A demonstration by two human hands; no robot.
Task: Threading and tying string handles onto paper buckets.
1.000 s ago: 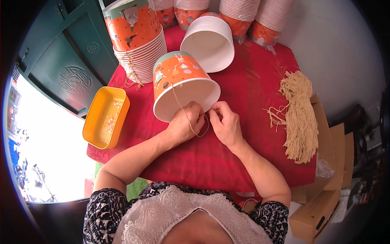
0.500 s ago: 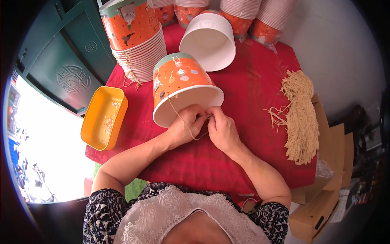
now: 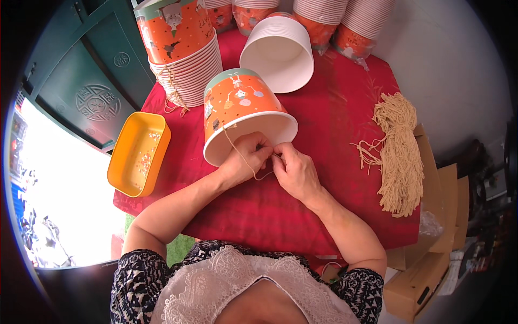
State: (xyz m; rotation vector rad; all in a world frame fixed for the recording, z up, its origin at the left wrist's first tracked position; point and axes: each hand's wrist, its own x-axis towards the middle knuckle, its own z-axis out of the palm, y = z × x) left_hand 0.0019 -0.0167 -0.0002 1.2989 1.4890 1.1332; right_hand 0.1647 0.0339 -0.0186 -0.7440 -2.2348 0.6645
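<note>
An orange printed paper bucket (image 3: 245, 100) lies tilted on its side, its white-rimmed mouth toward me. A thin tan cord (image 3: 239, 153) comes out of its side near the rim and loops down to my hands. My left hand (image 3: 244, 160) is at the bucket's mouth, fingers closed in a pinch on the cord. Beside it, my right hand (image 3: 297, 171) is also closed, thumb and forefinger pinching the cord close to the left fingertips. The cord's end between the fingers is mostly hidden.
A yellow tub (image 3: 139, 156) with small light bits stands at the left. Behind it rises a tall stack of buckets (image 3: 181, 54) with cords hanging. A white-mouthed bucket (image 3: 278, 54) lies further back, near bagged stacks (image 3: 356, 38). A tan cord bundle (image 3: 402, 156) lies right, above cardboard boxes (image 3: 421, 281).
My hands have shifted slightly at the bucket's mouth, and the fingertips have moved a little apart. The cord's loop below them is a bit smaller. The bucket stays almost in place.
</note>
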